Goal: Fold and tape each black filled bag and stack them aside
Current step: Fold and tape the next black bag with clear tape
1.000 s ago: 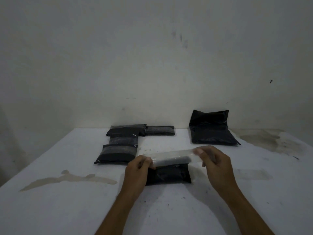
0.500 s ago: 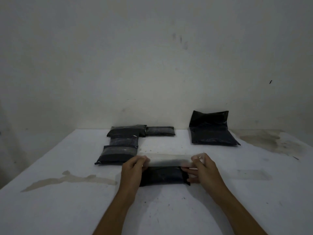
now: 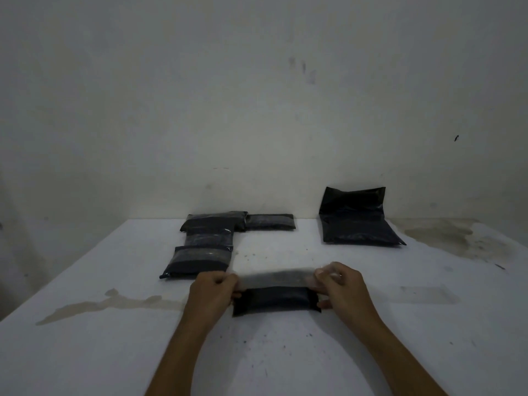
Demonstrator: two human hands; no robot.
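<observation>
Lowered since 1 second ago: clear tape strip [image 3: 277,276], pinched taut between left hand [image 3: 213,292] and right hand [image 3: 341,287], lengthwise along folded black bag [image 3: 275,302], touching its far edge.

Your white surface [image 3: 85,352] carries a folded bag [image 3: 275,301]; behind-left of it, taped bags [image 3: 205,241]; behind-right, an open bag [image 3: 358,221].

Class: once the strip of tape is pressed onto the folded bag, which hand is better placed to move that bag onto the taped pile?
Probably the left hand: the taped pile lies on its side, nearer than to the right hand.
</observation>
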